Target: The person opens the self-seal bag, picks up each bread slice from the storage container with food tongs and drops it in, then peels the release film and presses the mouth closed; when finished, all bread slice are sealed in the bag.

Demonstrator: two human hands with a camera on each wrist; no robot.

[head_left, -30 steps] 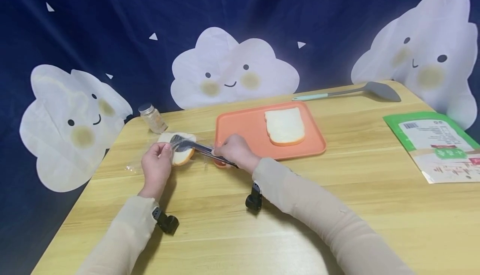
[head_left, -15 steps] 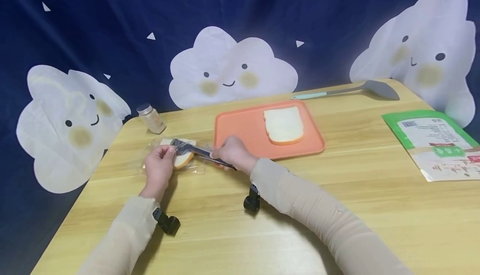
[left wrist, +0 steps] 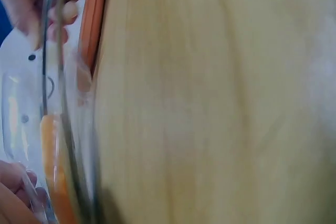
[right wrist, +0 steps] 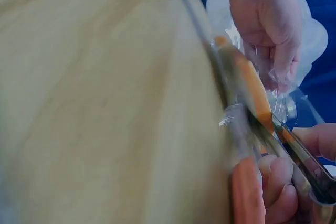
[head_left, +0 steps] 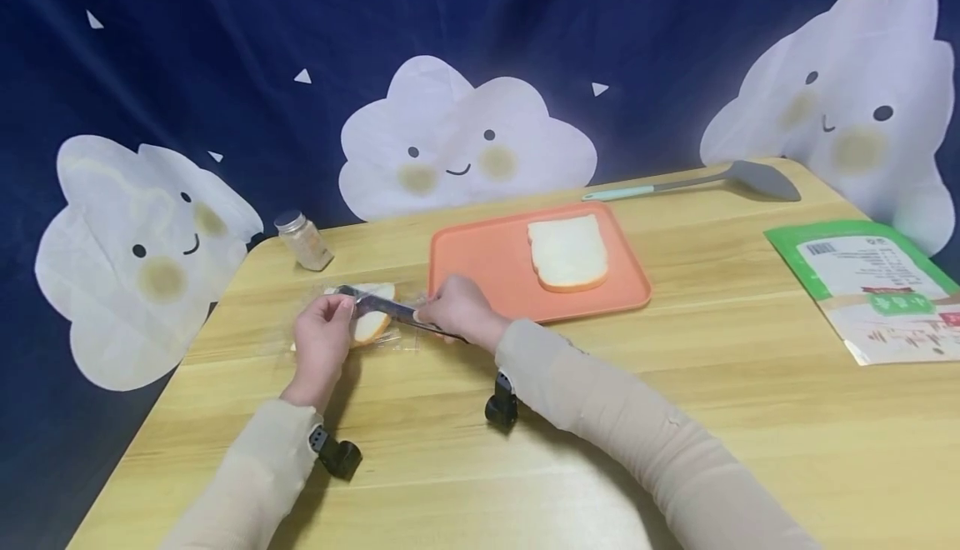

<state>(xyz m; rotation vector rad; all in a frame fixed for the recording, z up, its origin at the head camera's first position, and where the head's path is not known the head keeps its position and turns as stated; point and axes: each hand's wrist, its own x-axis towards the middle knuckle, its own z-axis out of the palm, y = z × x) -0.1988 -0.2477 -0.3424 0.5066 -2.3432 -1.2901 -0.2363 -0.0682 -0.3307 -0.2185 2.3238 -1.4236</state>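
Note:
My left hand [head_left: 322, 337] pinches the edge of a clear plastic bag [head_left: 405, 340] at the table's left. A bread slice [head_left: 369, 329] with an orange-brown crust lies in the bag, partly hidden by that hand. Coming from the right, my right hand [head_left: 459, 308] grips dark metal tongs [head_left: 392, 308]. Their far end reaches over the slice and into the bag. In the right wrist view the tongs' arms [right wrist: 299, 153] run along the slice's crust [right wrist: 255, 90], and the right thumb and fingers press them from opposite sides.
Just beyond my right hand is an orange tray [head_left: 480, 254] bearing another bread slice [head_left: 568, 252]. A capped seasoning jar [head_left: 305, 242] stands back left. A spatula [head_left: 690, 182] lies along the back edge, and a green-and-white packet [head_left: 862, 292] lies at the right.
The left hand has shifted slightly right and nearer, with the bag's edge. The slice and the tongs' far end have come a little nearer. The right hand has drifted slightly left.

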